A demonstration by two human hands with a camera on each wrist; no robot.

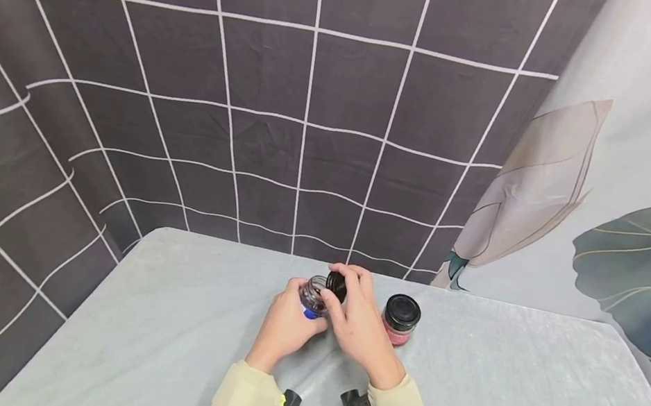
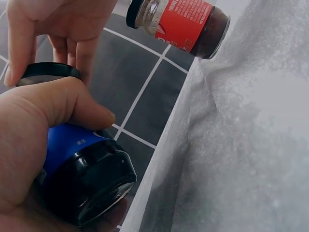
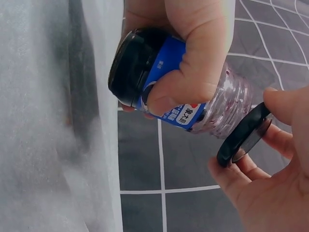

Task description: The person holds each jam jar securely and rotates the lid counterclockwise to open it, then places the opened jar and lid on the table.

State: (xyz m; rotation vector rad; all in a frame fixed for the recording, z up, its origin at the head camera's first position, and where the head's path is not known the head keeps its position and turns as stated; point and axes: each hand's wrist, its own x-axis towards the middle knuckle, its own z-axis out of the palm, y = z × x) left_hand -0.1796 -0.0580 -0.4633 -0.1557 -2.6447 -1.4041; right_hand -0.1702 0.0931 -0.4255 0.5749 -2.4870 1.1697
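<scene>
A glass jar with a blue label (image 3: 166,104) is gripped around its body by my left hand (image 1: 287,320). Dark contents fill its lower part, and its threaded glass neck (image 3: 231,99) shows uncovered. My right hand (image 1: 360,320) pinches a black screw lid (image 1: 336,286) by its rim, tilted beside the jar's mouth. In the right wrist view the lid (image 3: 244,135) is off the jar, close to the neck. Right of my right hand stands a second jar with a red label (image 2: 182,21) and a black lid (image 1: 402,312), untouched.
A table with a pale grey cloth (image 1: 152,345) lies under both hands. Behind it hangs a dark grey curtain with white grid lines (image 1: 257,151). At the right is a pale curtain with leaf prints (image 1: 544,264).
</scene>
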